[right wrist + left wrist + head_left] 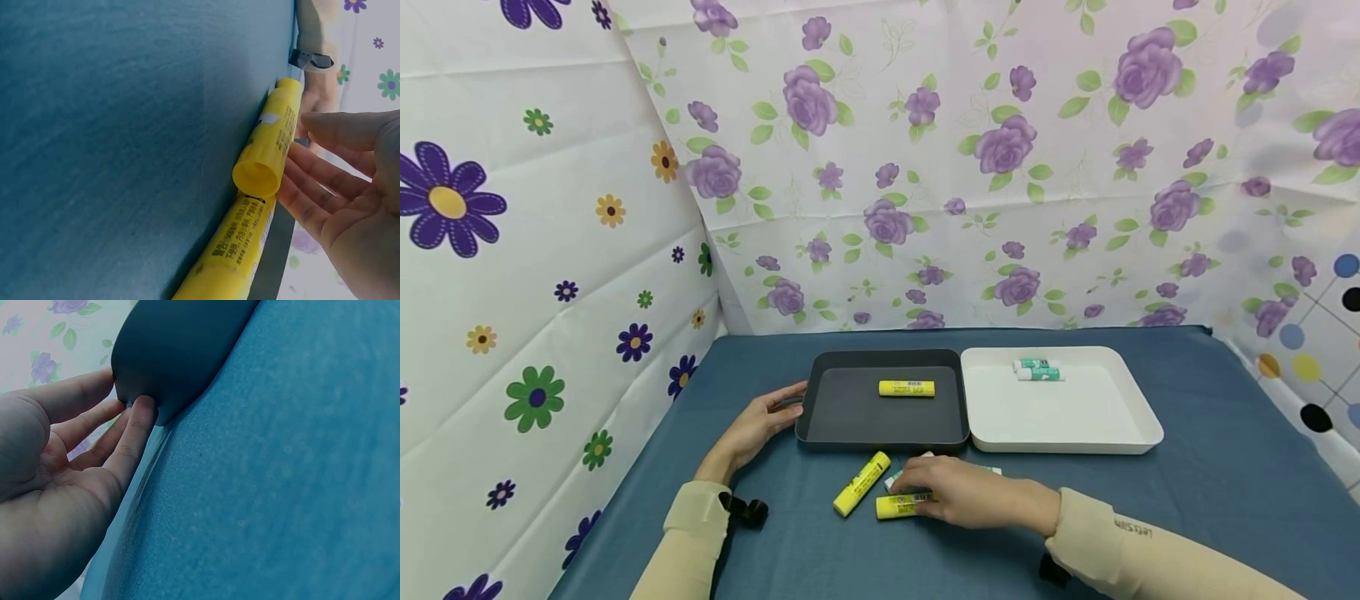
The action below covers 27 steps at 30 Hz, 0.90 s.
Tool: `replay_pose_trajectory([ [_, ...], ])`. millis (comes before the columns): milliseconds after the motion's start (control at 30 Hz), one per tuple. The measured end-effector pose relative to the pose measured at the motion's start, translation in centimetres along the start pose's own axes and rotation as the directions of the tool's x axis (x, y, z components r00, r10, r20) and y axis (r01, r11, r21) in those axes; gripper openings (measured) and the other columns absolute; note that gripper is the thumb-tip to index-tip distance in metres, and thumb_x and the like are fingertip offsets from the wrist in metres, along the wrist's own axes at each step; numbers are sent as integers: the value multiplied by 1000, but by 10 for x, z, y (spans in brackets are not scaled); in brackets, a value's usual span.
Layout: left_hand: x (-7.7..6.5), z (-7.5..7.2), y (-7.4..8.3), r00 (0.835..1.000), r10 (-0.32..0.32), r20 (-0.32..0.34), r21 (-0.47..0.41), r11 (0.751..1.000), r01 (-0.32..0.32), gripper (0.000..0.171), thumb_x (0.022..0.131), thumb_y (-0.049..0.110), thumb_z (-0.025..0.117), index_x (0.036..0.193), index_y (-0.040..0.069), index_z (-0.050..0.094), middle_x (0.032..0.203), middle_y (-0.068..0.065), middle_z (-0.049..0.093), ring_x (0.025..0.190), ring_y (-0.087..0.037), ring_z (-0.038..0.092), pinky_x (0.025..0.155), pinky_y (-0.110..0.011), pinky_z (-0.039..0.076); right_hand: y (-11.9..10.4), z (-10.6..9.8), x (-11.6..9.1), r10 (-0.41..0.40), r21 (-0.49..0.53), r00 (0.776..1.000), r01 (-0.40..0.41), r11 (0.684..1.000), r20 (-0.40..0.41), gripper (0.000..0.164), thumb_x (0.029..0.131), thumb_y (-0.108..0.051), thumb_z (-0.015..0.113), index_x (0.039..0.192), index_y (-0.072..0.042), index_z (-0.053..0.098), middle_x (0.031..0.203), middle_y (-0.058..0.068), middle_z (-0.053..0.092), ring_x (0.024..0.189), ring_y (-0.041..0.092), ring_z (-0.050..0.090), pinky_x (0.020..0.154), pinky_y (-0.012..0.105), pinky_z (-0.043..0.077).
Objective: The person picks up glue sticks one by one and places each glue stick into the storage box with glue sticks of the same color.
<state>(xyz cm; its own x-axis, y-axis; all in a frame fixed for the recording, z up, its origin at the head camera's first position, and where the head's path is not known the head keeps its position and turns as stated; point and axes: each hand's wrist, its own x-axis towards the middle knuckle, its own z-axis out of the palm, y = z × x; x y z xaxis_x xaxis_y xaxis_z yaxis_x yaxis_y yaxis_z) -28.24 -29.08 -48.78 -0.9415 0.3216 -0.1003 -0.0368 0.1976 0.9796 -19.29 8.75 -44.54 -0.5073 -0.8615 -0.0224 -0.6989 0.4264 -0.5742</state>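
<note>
My right hand [966, 492] is low over a yellow glue stick [895, 507], its thumb overlapping the near end and its fingers just beyond. In the right wrist view, the fingers lie fairly straight along the side of the yellow tube [269, 144]. Left of it, another yellow glue stick [861, 483] lies slanted on the cloth. A white-and-green glue stick [892, 481] is partly hidden behind the right hand. My left hand [763, 425] touches the left edge of the dark grey tray [842, 443] with extended fingers, the fingertips at its corner in the left wrist view.
One yellow glue stick [907, 388] lies inside the grey tray. Beside that tray stands a white tray [1075, 433] with small white-and-green glue sticks [1041, 374] near its back. Blue cloth [1217, 467] covers the table, and flowered sheets [925, 167] hang behind and at the sides.
</note>
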Motion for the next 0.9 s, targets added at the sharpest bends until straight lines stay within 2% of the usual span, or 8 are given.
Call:
replay_pose_trajectory([
  [633,1,0,1,1000,-4,-2,1,1000,4,62,107,15,61,163,7,35,164,-20,34,148,-39,38,122,-52,36,2,11,5,-59,-78,998,59,995,-4,37,99,-6,72,134,-19,71,126,-9,64,116,3,59,101,24,53],
  [900,1,0,0,1000,0,0,4,1000,0,63,107,16,62,163,6,35,165,-20,33,150,-39,37,122,-53,35,1,11,4,-48,-56,999,49,997,12,39,98,-6,72,134,-22,70,129,-12,66,121,4,59,105,28,53],
])
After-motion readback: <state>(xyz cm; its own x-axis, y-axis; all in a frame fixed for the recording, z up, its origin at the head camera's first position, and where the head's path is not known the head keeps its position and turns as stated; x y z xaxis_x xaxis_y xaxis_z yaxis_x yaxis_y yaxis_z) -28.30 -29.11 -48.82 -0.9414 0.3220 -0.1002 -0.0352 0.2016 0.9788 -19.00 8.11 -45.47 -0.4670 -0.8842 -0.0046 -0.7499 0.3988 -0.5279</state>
